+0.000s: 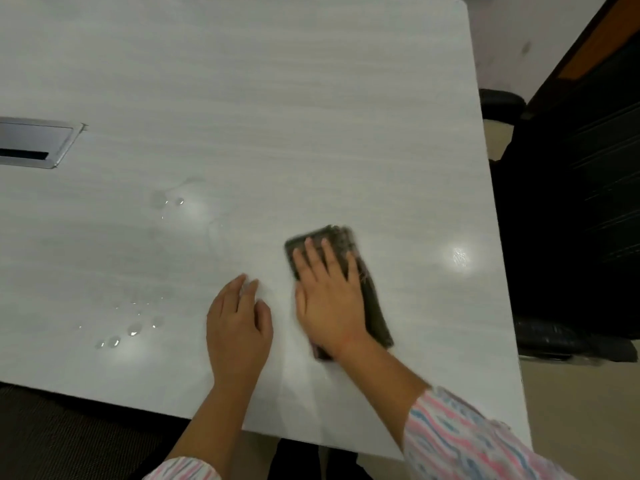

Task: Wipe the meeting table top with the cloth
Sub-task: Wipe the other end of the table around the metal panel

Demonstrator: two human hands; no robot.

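Note:
The pale wood-grain meeting table top (pixel 277 116) fills most of the view. A dark folded cloth (pixel 375 310) lies flat on it near the front right. My right hand (pixel 329 299) presses on the cloth with straight, spread fingers; the cloth looks blurred. My left hand (pixel 239 330) rests flat on the bare table just left of the cloth, fingers relaxed. Water droplets (pixel 133 329) sit on the table to the left of my left hand. More droplets (pixel 173 202) lie farther back.
A metal cable hatch (pixel 34 143) is set into the table at the left edge of view. A black office chair (pixel 571 220) stands against the table's right side. The table's front edge (pixel 104 398) runs close to my body.

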